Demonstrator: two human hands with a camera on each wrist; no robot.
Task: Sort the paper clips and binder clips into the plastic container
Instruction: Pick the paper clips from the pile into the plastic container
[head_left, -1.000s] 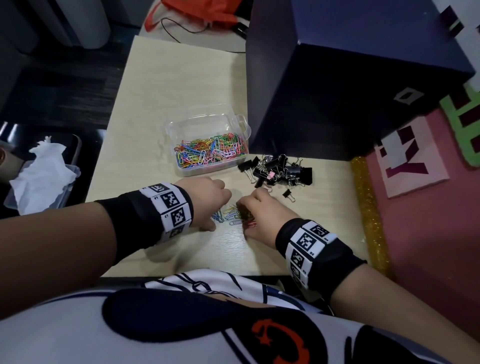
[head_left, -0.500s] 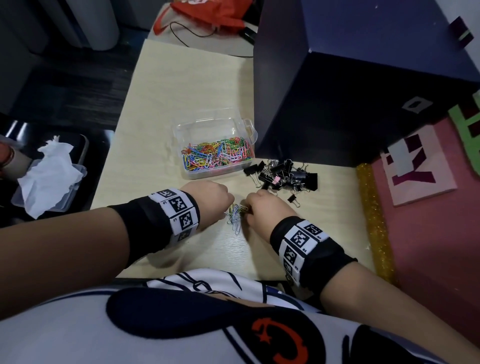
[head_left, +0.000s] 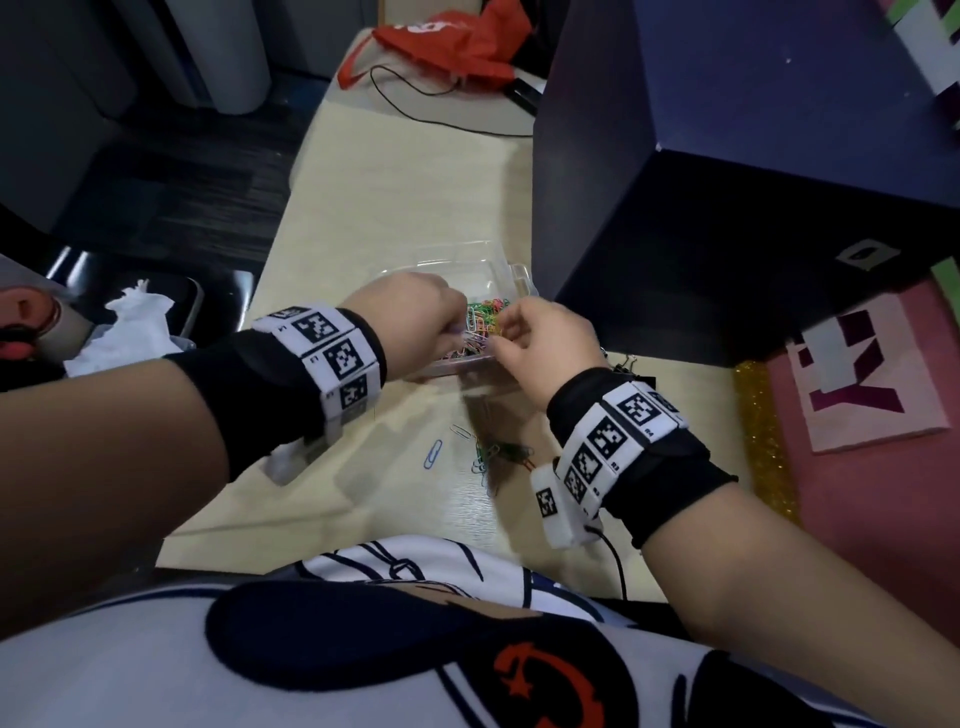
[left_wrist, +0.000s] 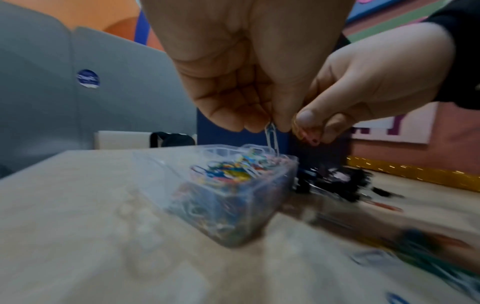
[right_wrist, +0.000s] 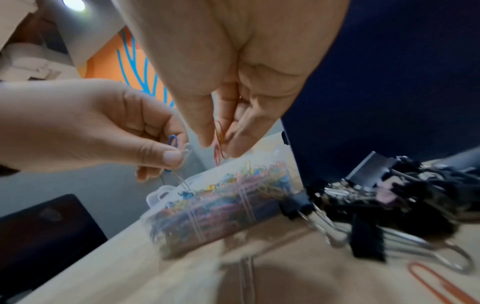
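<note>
Clips (head_left: 480, 325) dangle lengthwise, pinched in both the left hand (head_left: 410, 317) and right hand (head_left: 545, 340), directly over the container (head_left: 511, 273), binder clips (right_wrist: 376, 197) at three o'clock.

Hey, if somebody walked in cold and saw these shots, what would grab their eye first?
Both hands meet over the clear plastic container heaped with colourful paper clips: the left hand pinches pale and blue clips, the right hand reddish ones. Right of the container lies a black binder clip pile, under a big dark blue box. A few loose paper clips lie on the table near the person.
</note>
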